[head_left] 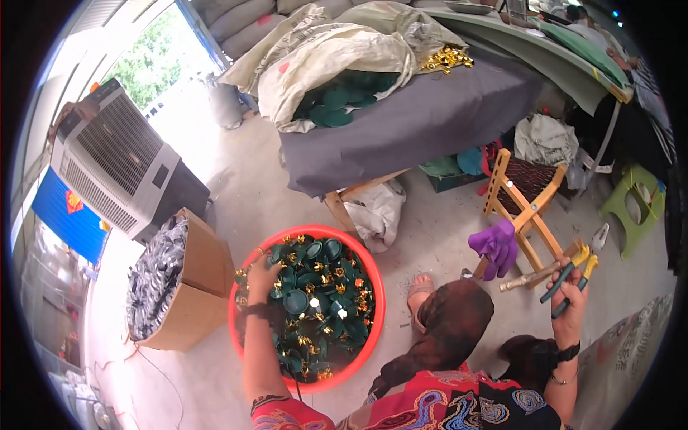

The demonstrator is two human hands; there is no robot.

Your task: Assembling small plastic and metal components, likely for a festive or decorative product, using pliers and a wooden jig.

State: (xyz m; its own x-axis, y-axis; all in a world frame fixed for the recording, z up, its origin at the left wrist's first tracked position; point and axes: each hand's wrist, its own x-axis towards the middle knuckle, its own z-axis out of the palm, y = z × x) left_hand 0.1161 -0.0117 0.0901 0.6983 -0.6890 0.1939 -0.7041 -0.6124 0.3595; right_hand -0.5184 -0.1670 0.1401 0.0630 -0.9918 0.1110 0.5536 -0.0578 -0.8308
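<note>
My left hand [261, 278] reaches into a round red basin [380, 309] at its left side, over the contents. Its fingers look spread, and I see nothing held in them. The basin is filled with dark green disc-shaped pieces [295, 301] and small gold fittings [313, 350]. Off to the right, my right hand [570, 299] is closed round a pair of pliers [561, 281] with yellow and dark handles. A tan rod-like piece [529, 279] lies just left of that hand, and a purple glove [494, 248] hangs beside it.
A cardboard box [208, 254] of grey strips stands left of the basin, near a large air cooler [118, 154]. Ahead, a cloth-covered table [401, 147] bears a white sack [337, 61] of green discs. A wooden folding stool [528, 211] and green plastic stool [634, 208] stand right.
</note>
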